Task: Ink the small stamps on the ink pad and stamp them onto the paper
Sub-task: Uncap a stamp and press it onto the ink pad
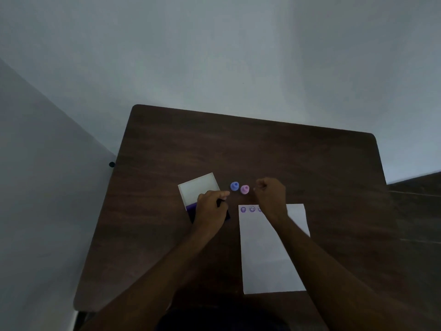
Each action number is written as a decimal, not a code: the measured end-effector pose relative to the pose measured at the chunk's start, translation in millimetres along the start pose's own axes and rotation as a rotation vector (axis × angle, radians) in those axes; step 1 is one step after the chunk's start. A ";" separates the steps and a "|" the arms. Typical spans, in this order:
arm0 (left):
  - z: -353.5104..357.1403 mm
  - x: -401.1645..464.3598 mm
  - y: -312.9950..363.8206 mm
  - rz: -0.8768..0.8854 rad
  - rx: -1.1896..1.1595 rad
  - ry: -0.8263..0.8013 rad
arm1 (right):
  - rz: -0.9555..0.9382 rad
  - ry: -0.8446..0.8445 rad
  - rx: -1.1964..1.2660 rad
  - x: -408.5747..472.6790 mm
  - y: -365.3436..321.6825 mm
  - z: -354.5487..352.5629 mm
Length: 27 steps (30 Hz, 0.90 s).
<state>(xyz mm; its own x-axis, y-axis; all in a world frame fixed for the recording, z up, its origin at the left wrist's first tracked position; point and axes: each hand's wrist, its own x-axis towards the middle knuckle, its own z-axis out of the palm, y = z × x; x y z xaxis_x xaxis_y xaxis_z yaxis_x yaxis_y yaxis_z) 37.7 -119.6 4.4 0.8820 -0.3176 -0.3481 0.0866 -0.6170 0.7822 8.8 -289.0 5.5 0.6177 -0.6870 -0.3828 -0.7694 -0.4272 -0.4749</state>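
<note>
1. Steadying the ink pad (191, 210) with our left hand (211, 211): we are laying the palm flat over its dark inked half, fingers loosely spread, likely so the case is not sliding on the surface (262, 151). Its white lid (199, 187) is lying open on the far side.
2. Hovering our right hand (270, 193) over the paper's (269, 254) top edge, fingers curled into a closed pinch; we cannot tell whether a stamp is inside.
3. Noting purple prints (248, 209) running along the paper's top edge, the row disappearing under our right wrist; we are judging the stamping as partly done.
4. Finding the blue stamp (234, 186) and pink stamp (244, 189) standing upright side by side between our hands, the pink one just beside the right fingertips.
</note>
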 end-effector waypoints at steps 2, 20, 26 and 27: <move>4.5 0.8 3.0 0.003 0.007 -0.009 | -0.015 -0.032 -0.004 -2.1 0.6 1.5; 15.3 1.8 17.2 0.006 0.118 -0.007 | -0.013 -0.186 -0.040 7.8 -12.8 14.9; 10.6 2.9 13.3 0.023 0.101 -0.022 | 0.013 -0.166 0.012 4.8 -12.0 13.5; 9.1 2.5 9.8 0.016 0.106 -0.023 | 0.012 -0.167 0.032 2.9 -10.9 11.1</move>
<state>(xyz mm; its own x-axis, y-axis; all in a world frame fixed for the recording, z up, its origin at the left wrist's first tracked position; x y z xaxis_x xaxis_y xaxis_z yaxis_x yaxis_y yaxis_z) 36.5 -132.9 6.5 0.8719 -0.3435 -0.3488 0.0224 -0.6838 0.7293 20.8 -279.7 0.8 0.6290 -0.5835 -0.5137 -0.7729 -0.3987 -0.4936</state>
